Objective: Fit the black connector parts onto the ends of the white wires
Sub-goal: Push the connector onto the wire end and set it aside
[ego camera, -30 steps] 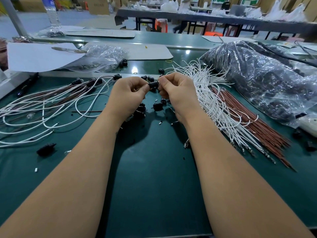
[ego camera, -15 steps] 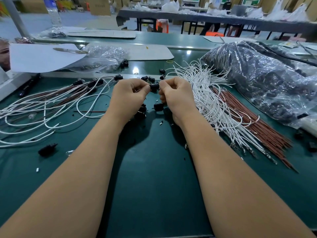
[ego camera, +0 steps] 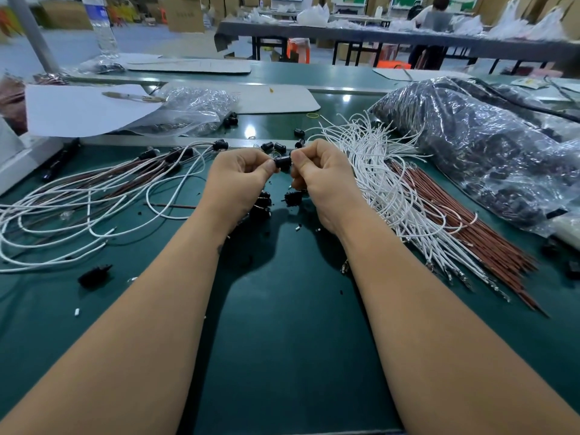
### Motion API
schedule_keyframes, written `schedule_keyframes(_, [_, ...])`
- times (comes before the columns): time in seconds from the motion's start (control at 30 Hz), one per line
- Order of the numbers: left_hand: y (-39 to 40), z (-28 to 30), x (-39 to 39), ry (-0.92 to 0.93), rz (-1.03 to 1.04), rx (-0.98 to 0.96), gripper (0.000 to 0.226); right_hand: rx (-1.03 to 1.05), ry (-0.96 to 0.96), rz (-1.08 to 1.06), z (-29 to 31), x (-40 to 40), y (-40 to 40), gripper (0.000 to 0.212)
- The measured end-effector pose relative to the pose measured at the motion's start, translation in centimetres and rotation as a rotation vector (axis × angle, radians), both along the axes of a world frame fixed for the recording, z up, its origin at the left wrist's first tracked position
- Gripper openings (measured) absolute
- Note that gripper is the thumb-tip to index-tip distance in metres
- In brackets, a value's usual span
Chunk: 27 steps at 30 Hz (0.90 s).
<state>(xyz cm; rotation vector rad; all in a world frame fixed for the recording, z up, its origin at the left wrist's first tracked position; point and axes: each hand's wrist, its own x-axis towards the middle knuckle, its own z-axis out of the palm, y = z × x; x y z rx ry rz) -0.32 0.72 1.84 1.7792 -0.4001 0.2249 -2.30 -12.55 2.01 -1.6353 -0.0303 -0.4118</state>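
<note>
left hand [ego camera: 238,174]: pinches black connector [ego camera: 282,162]
right hand [ego camera: 317,175]: pinches it too
room: bare mat [ego camera: 282,340] at 6 o'clock
hidden: wire end, behind fingers

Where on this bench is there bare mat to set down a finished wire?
Bare green mat lies between the forearms, and near left, below the stray black connector. Crowded: looped white wires left, white wire bundle right, loose connectors under the hands.
</note>
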Motion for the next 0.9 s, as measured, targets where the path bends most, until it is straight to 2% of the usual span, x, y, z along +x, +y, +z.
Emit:
schedule_keyframes(0.2, [-0.08, -0.03, -0.12, 0.005, 0.01, -0.007, 0.021, -0.041, -0.004, 0.015, -0.12, -0.05, 0.1, 0.024])
schedule_keyframes(0.37, [0.02, -0.03, -0.15, 0.025, 0.012, -0.034, 0.02, 0.006, -0.019, 0.052, -0.16, -0.21, 0.05, 0.024])
schedule_keyframes(0.5, [-0.08, -0.19, -0.13, 0.046, 0.032, -0.06, 0.02, 0.139, -0.02, 0.081, -0.06, -0.1, 0.55, 0.022])
schedule_keyframes(0.63, [-0.16, -0.27, -0.06, 0.051, 0.064, -0.054, 0.022, 0.356, 0.033, 0.157, 0.32, -0.02, 0.63, 0.029])
schedule_keyframes(0.77, [-0.14, -0.25, 0.18, 0.052, 0.073, -0.055, 0.023, 0.229, -0.005, 0.114, 0.14, -0.09, 0.81, 0.009])
schedule_keyframes(0.9, [-0.28, -0.22, 0.1, 0.037, 0.063, -0.039, 0.024, 0.134, -0.055, 0.021, 0.06, -0.08, 1.01, 0.014])
